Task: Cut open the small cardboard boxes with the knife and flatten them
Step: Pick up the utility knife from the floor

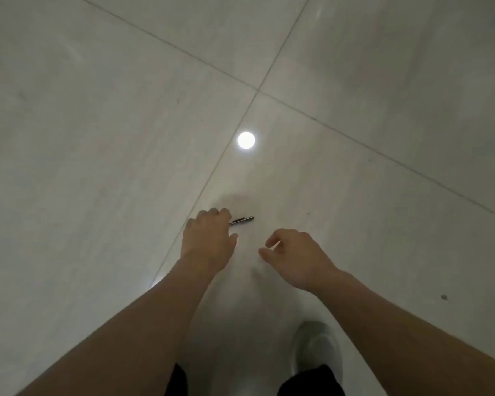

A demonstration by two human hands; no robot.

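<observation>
The pale tiled floor (97, 138) spreads wide beyond both hands, with no cardboard boxes in view. The step looks like carrying the blade to a box, so finding one comes next. The left hand (209, 241) grips the knife (242, 220), which juts toward the right hand (295, 255), loosely curled and holding nothing.

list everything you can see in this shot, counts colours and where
floor tiles: several, pale grey and glossy, filling the view; grout lines cross in the upper middle
light reflection: 1, white and round, on the floor beyond the hands
knife: 1, dark and silvery, sticking out to the right of the left hand's fingers
speck: 1, grey, on the floor at right
shoe: 1, pale, blurred, lower right of middle
trouser legs: 2, black, bottom edge
left hand: 1, centre, gripping the knife's end
right hand: 1, beside it, loosely curled, holding nothing
</observation>
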